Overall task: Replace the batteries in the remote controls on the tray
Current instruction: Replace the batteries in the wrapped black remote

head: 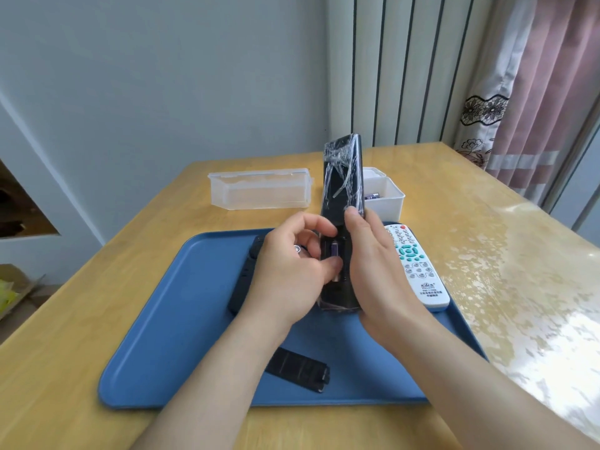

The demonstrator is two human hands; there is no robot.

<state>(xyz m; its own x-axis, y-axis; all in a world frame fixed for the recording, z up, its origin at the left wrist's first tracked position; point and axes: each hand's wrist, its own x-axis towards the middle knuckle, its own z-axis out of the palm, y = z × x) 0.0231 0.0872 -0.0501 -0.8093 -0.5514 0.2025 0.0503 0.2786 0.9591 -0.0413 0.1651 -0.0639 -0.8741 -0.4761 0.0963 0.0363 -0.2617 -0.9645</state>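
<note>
A pale wooden table (97,287) stood against a plain grey-blue wall (162,76). The tabletop beyond the right side of the tray was glossy and caught patchy glare. Behind the tray to the right, white ribbed panels (406,76) ran up the wall. A pink curtain (535,92) with a lace flower trim hung farther right.

The tray (162,336) was blue, matte plastic, flat, with rounded corners and a low rim. Over its middle a person held a long black wrapped remote (342,177) nearly upright, back side toward the camera. Crinkled clear film covered the remote, and its lower end hung just above the tray.

The right hand (380,274) gripped the wrapped remote along its right edge, with the thumb laid on the back. The left hand (289,274) had its fingers curled at the open compartment. Its thumb and forefinger pinched a battery (334,248) seated there.

A slim black remote (246,271) lay on the tray, mostly hidden behind the left hand. A white remote (418,271) with teal and grey buttons lay along the tray's right edge. A black ribbed cover (298,370) lay flat near the tray's front edge, between the forearms.

Just behind the tray sat a long clear box (259,190) of frosted plastic. Beside it stood a white box (386,196) with spare cells (371,196) inside.
</note>
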